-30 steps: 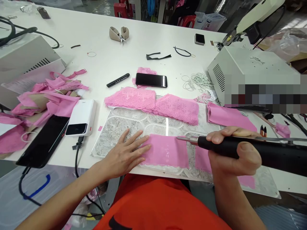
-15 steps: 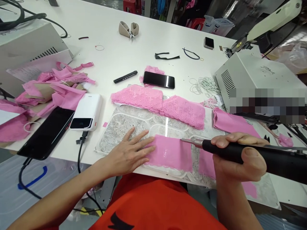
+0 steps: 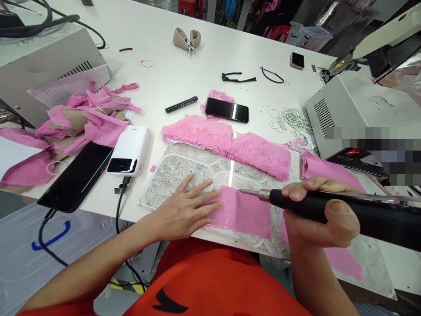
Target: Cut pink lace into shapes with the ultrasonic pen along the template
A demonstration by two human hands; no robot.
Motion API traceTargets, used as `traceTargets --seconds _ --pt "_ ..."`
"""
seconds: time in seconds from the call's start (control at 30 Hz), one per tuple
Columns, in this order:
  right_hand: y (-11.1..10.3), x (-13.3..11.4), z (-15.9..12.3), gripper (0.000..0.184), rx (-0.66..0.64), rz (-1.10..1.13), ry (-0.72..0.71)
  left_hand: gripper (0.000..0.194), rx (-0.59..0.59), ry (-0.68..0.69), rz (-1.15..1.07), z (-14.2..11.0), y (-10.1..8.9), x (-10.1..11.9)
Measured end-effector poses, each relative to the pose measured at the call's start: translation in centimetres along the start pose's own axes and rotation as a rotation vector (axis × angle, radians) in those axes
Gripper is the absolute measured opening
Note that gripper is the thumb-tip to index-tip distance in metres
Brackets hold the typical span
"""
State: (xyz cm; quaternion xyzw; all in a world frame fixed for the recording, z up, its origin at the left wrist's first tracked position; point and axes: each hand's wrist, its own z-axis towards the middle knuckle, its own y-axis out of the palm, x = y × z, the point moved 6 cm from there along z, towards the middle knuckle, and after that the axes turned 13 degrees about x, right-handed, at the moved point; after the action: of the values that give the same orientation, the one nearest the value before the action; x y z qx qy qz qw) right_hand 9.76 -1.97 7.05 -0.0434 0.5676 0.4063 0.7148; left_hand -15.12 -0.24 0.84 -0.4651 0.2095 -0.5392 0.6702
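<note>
My left hand (image 3: 189, 205) lies flat with fingers spread, its fingertips on the left edge of a pink fabric piece (image 3: 245, 215). Under the fabric is a grey marbled board (image 3: 177, 173) with pale curved lines. My right hand (image 3: 317, 215) is wrapped round a thick black handheld tool (image 3: 371, 217) with a slim metal tip and a metal lever along its top. That tip is over the fabric's upper edge, left of its middle; whether it touches, I cannot tell. Pink lace pieces (image 3: 200, 131) lie along the board's far edge. Another pink piece (image 3: 342, 261) is partly behind my right wrist.
A phone (image 3: 226, 109) and a black marker (image 3: 181, 104) lie beyond the lace. On the left are a white power bank (image 3: 131, 149), a black device (image 3: 77, 175) and a pink fabric heap (image 3: 101, 127). Grey machine boxes (image 3: 365, 109) flank the table. Small snips (image 3: 189, 44) lie farther back.
The view has shifted, so the table's things appear farther right. The tool's tip has moved left along the fabric's upper edge. My left hand keeps its place on the fabric.
</note>
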Motion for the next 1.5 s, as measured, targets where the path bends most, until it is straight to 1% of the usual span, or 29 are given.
traceTargets --seconds 0.1,0.23,0.43,0.63,0.73,0.87,1.03,1.27,1.5 --pt "0.4 0.3 -0.3 0.013 -0.029 0.011 0.021 0.036 -0.016 -0.026 -0.011 0.0 0.1 -0.1" --pt "0.5 0.6 -0.6 0.014 -0.043 0.019 0.043 0.036 0.022 -0.01 -0.012 0.0 0.0 0.0" --pt "0.7 0.6 -0.5 0.012 -0.088 0.029 0.016 0.036 0.034 -0.022 -0.041 0.0 0.2 -0.1" --pt "1.0 0.3 -0.6 0.011 -0.065 -0.003 0.029 0.034 0.051 -0.017 -0.055 -0.2 -0.2 0.2" --pt "1.4 0.1 -1.0 0.013 -0.09 0.037 0.058 0.033 0.049 -0.003 -0.075 -0.7 -0.8 0.7" --pt "2.1 0.3 -1.8 0.013 -0.125 0.061 0.115 0.031 0.07 -0.021 -0.121 -1.8 -1.4 1.0" --pt "2.6 1.0 -2.6 0.016 -0.118 0.061 0.154 0.028 0.109 -0.031 -0.151 -2.4 -1.3 1.1" --pt "3.0 1.2 -3.0 0.015 -0.113 0.048 0.122 0.028 0.137 -0.029 -0.154 -2.4 -1.2 1.1" --pt "3.5 1.0 -2.9 0.01 -0.211 0.057 0.072 0.029 0.124 -0.015 -0.138 -2.5 -1.1 1.1"
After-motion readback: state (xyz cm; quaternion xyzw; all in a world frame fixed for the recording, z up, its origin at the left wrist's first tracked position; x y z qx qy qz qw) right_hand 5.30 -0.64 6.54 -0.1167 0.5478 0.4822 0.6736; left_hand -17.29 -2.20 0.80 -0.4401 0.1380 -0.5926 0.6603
